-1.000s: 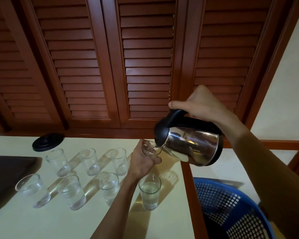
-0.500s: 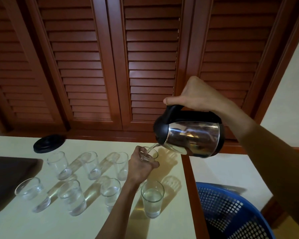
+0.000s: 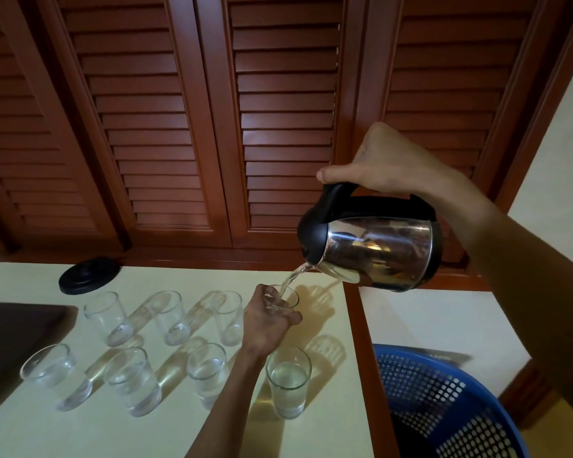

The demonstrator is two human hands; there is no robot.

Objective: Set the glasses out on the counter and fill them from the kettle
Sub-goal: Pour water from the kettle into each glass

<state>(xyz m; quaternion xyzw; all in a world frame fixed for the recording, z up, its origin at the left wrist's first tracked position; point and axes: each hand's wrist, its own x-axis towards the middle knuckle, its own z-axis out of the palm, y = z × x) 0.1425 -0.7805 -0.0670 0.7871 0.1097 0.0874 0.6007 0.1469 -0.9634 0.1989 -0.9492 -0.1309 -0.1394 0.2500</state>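
1. The right hand [image 3: 382, 161] grips the black handle of the steel electric kettle [image 3: 374, 251], fingers curled round it and thumb along the top; the kettle is tipped spout-down above the right end of the surface [image 3: 186, 421].
2. A thin stream of water [image 3: 295, 276] runs from the spout into the held glass [image 3: 283, 300].
3. The left hand [image 3: 267, 320] is wrapped round that glass, holding it at the right end of the back row.
4. Three more glasses stand in the back row: far left [image 3: 105, 317], middle [image 3: 171, 317] and beside the left hand [image 3: 229, 317].
5. The front row has four glasses with water in them: [image 3: 48, 366], [image 3: 131, 380], [image 3: 209, 375], and the fullest glass [image 3: 288, 380] nearest the surface's right edge.
6. A black kettle base [image 3: 88, 275] lies at the back left of the surface.
7. A blue perforated basket [image 3: 444, 401] sits lower right, off the surface.
8. Wooden louvred doors [image 3: 179, 110] fill the background.
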